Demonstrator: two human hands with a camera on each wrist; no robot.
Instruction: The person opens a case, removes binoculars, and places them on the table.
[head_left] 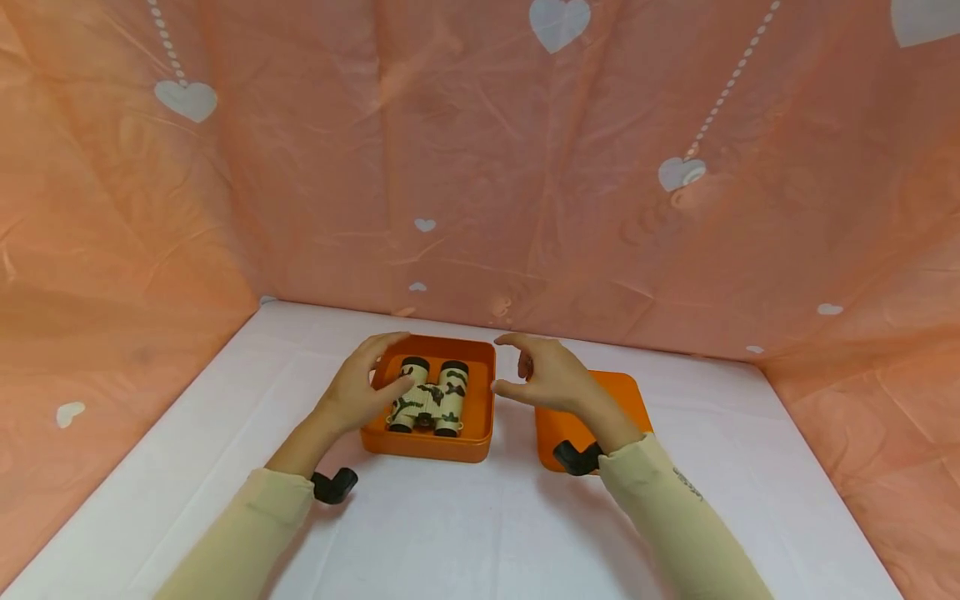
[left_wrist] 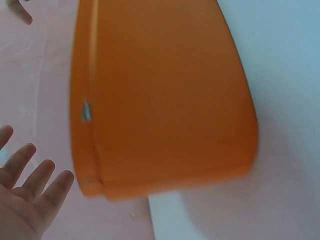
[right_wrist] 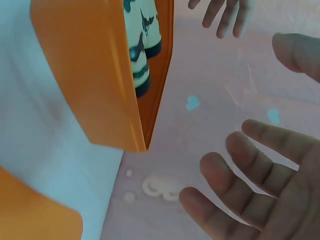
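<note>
white tabletop (head_left: 427,533), pink heart-print sheeting (head_left: 465,150)

Head view: evenly lit — soft shadows on the white table (head_left: 420,533) beside both sleeves (head_left: 243,525), faint sheen on the pink cloth (head_left: 465,150). Left wrist view: dimmer — box (left_wrist: 170,100) edges blurred.
</note>
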